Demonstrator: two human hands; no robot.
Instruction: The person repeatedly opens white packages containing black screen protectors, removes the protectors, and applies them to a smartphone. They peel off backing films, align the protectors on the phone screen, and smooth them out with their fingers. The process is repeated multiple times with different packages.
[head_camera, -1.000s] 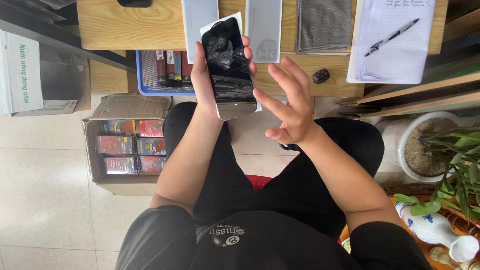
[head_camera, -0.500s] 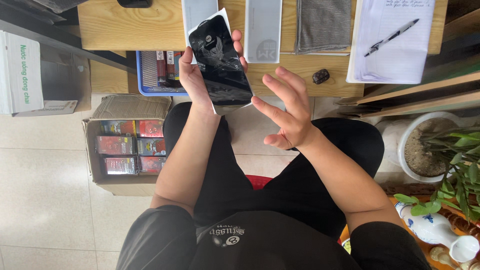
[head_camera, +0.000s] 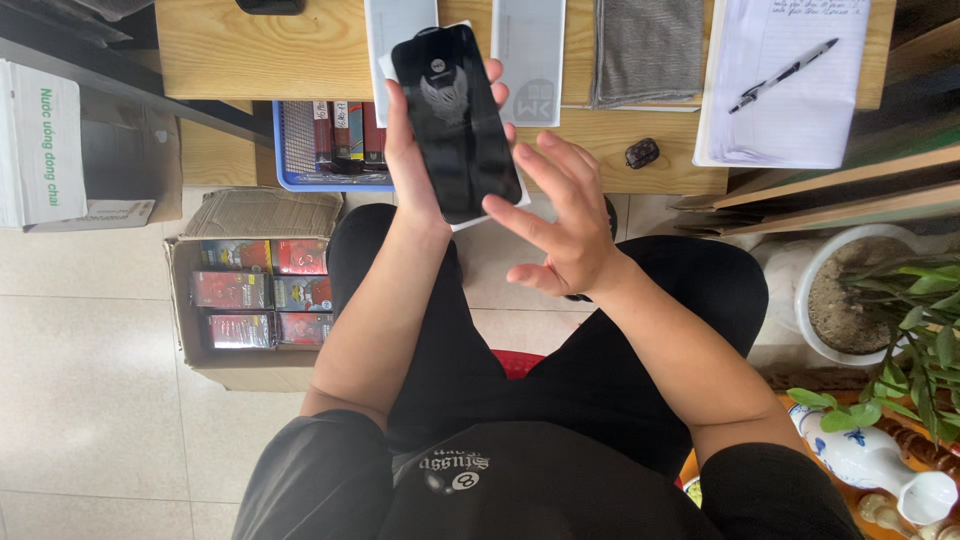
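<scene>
My left hand (head_camera: 412, 165) grips a black glossy phone-shaped panel (head_camera: 455, 120) with a white backing edge, held upright in front of the wooden desk (head_camera: 230, 55). My right hand (head_camera: 560, 220) hovers just right of the panel's lower edge, fingers spread, index finger almost touching its bottom corner and holding nothing. Behind the panel two flat grey-white rectangular packages (head_camera: 530, 50) lie on the desk.
A grey folded cloth (head_camera: 648, 50), a notebook (head_camera: 785, 100) with a pen (head_camera: 782, 75) and a small dark object (head_camera: 641, 153) lie on the desk. A blue basket (head_camera: 330, 145) hangs under it. A cardboard box of red packs (head_camera: 255, 295) stands at left, a plant pot (head_camera: 860, 290) at right.
The left hand has tilted the panel further, its top leaning left. The right hand dropped and moved closer to the panel's lower right corner.
</scene>
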